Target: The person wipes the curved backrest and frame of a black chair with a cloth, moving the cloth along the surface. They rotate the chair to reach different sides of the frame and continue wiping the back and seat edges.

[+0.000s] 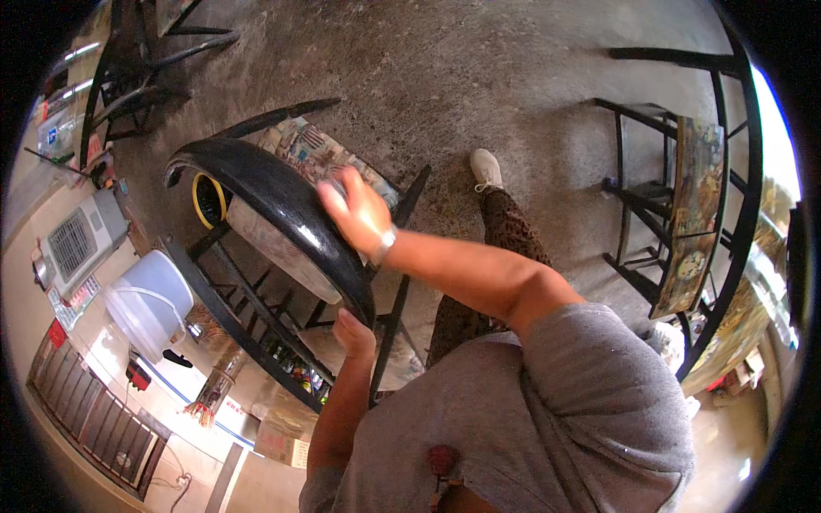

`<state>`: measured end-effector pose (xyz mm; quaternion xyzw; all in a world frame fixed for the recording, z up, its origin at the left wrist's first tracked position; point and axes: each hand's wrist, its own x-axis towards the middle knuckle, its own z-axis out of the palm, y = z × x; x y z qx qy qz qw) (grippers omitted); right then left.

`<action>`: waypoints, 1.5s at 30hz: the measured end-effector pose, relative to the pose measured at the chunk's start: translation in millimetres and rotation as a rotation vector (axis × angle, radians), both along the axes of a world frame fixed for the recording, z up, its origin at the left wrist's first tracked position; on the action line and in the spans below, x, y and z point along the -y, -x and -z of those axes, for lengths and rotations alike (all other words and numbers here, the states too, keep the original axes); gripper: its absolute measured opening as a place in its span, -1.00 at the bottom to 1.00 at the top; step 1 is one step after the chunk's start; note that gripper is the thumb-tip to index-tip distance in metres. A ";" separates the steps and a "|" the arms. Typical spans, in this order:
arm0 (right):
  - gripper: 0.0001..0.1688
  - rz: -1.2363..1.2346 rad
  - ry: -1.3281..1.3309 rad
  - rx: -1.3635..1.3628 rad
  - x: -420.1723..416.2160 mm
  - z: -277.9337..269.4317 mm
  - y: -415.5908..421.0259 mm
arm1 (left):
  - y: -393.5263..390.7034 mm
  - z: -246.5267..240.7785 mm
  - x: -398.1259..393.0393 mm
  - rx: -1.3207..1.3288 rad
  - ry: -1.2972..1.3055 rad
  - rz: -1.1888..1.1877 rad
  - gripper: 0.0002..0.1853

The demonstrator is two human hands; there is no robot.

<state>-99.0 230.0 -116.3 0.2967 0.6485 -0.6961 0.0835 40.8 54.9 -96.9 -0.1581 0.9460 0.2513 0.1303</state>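
Note:
A glossy black curved piece, apparently a chair's curved back or armrest rail, arches in front of me above a dark frame. My left hand is at its near lower end, with some fingers hidden behind the edge. Along its right side is my right hand, blurred, fingers partly spread; whether something thin lies under them cannot be told. Below the curve sits a picture-patterned panel, with a pale slab beside it. A yellow-rimmed round object stands under the curve's far end.
Dark framed furniture with a patterned board stands at right. More black frames are at upper left. A white bucket, a grey vented appliance and a cardboard box are at left. My shoe rests on the concrete floor.

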 end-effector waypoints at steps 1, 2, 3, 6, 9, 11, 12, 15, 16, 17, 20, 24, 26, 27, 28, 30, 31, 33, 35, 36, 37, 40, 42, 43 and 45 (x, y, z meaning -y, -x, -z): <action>-0.54 -0.019 0.041 0.019 1.8 0.2 -22.1 | 2.1 -0.9 -6.6 -0.033 -0.052 -0.021 -0.41; -0.53 -0.040 0.108 0.040 8.5 3.8 -51.0 | 3.3 0.9 -8.4 -0.020 -0.055 -0.032 -0.42; -0.52 -0.064 0.182 0.064 13.2 5.7 -70.4 | 1.1 -0.1 -7.4 -0.006 -0.049 -0.047 -0.42; -0.60 -0.021 0.162 0.001 17.5 9.7 -52.2 | -17.7 21.4 26.3 -0.022 -0.025 -0.012 -0.46; -0.50 -0.027 0.135 -0.055 -7.1 2.7 30.8 | -15.5 21.3 26.9 -0.026 0.104 0.116 -0.49; -0.43 -0.108 0.026 -0.126 -13.7 0.5 85.0 | -15.5 19.1 25.4 -0.056 0.175 0.215 -0.52; -0.41 -0.141 0.030 -0.152 -18.8 0.4 104.9 | -16.6 23.7 30.1 -0.097 0.187 0.264 -0.53; -0.39 -0.094 0.165 -0.137 -5.8 22.8 104.6 | -13.3 19.1 25.8 -0.063 0.197 0.210 -0.56; -0.42 -0.094 0.177 -0.110 -6.0 23.8 85.5 | -12.1 17.4 22.0 -0.025 0.191 0.155 -0.57; -0.45 -0.091 0.188 -0.078 -8.4 21.0 57.0 | -10.9 15.0 22.0 -0.007 0.172 0.177 -0.57; -0.49 -0.142 0.205 0.070 -2.9 10.0 -21.7 | -6.0 7.1 15.7 0.022 0.107 0.196 -0.58; -0.49 -0.131 0.047 0.040 -10.1 -9.4 29.1 | -16.2 15.5 25.7 -0.025 0.037 0.200 -0.58; -0.41 -0.274 -0.030 -0.025 -18.8 -15.8 99.8 | -16.2 20.9 30.7 -0.031 0.039 0.216 -0.57; -0.39 -0.229 -0.045 -0.092 -15.9 -14.4 130.8 | -10.2 15.3 22.9 -0.011 0.046 0.214 -0.57; -0.38 -0.309 -0.025 -0.047 -14.8 -13.2 163.5 | -7.2 10.8 19.2 0.008 0.056 0.209 -0.56; -0.35 -0.465 0.031 -0.025 -3.2 -2.3 207.2 | -13.0 18.2 27.7 -0.034 0.055 0.192 -0.56; -0.36 -0.487 0.021 -0.034 -0.9 -4.7 210.7 | -16.8 23.9 31.1 -0.058 0.054 0.175 -0.55; -0.36 -0.531 0.002 -0.046 -1.0 -7.5 211.8 | -20.2 26.9 32.9 -0.022 0.044 0.134 -0.57; -0.36 -0.498 0.044 -0.028 -7.9 1.7 184.6 | -13.6 18.7 31.0 0.065 0.024 0.206 -0.58; -0.37 -0.475 0.061 0.008 -8.0 16.1 164.5 | -9.1 19.8 29.2 0.030 0.064 0.258 -0.58; -0.36 -0.441 0.096 -0.012 -10.4 26.8 135.5 | -9.2 17.8 26.8 0.001 0.107 0.300 -0.59; -0.41 -0.265 0.141 0.073 -11.5 16.3 54.5 | -14.7 18.0 28.5 0.014 0.142 0.325 -0.59; -0.49 -0.246 0.009 0.051 -15.2 -8.5 52.3 | -12.5 12.0 23.6 -0.019 0.187 0.384 -0.61; -0.53 -0.234 -0.082 -0.151 -16.0 -21.5 65.1 | -10.2 12.2 23.7 -0.003 0.123 0.343 -0.61; -0.56 -0.334 -0.343 -0.362 -7.9 -43.6 111.4 | -7.4 12.2 24.6 0.032 -0.004 0.259 -0.62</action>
